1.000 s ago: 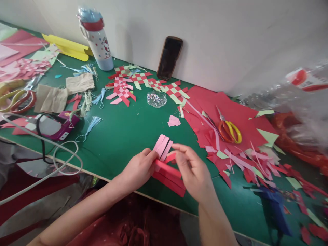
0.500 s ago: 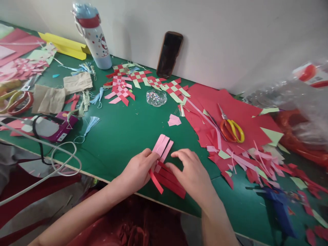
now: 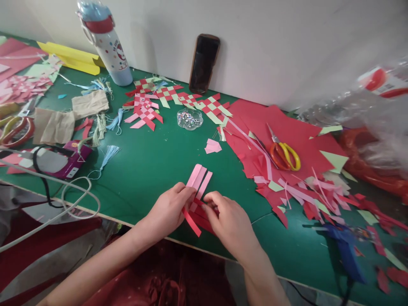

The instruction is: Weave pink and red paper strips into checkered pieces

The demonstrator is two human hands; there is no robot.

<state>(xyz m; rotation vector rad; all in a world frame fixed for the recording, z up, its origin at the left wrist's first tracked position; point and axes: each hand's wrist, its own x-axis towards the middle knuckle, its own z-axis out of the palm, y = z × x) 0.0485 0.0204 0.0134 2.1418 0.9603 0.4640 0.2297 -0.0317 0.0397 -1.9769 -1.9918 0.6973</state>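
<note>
Pink paper strips (image 3: pixel 196 176) and red paper strips (image 3: pixel 193 224) cross each other in a partly woven piece low over the green table. My left hand (image 3: pixel 172 206) pinches the weave at its left side, thumb and fingers closed on the crossing. From the right, my right hand (image 3: pixel 230 221) has thumb and index finger closed on a red strip beside the pink ones. My fingers hide part of the crossing. Beyond the hands lies a small folded pink paper piece (image 3: pixel 213 146).
Finished woven paper fish (image 3: pixel 145 111) and a clear dish of beads (image 3: pixel 189 119) lie farther back. Scissors (image 3: pixel 285 155) rest on red paper (image 3: pixel 255 114) with scraps at right. A blue glue gun (image 3: pixel 346 250), bottle (image 3: pixel 110 51), phone (image 3: pixel 204 63) and white cable (image 3: pixel 79 178) surround the work.
My right hand has moved left and down onto the red strips, its fingers closing from an open pose. My left hand keeps its pinch. The whole view has shifted slightly.
</note>
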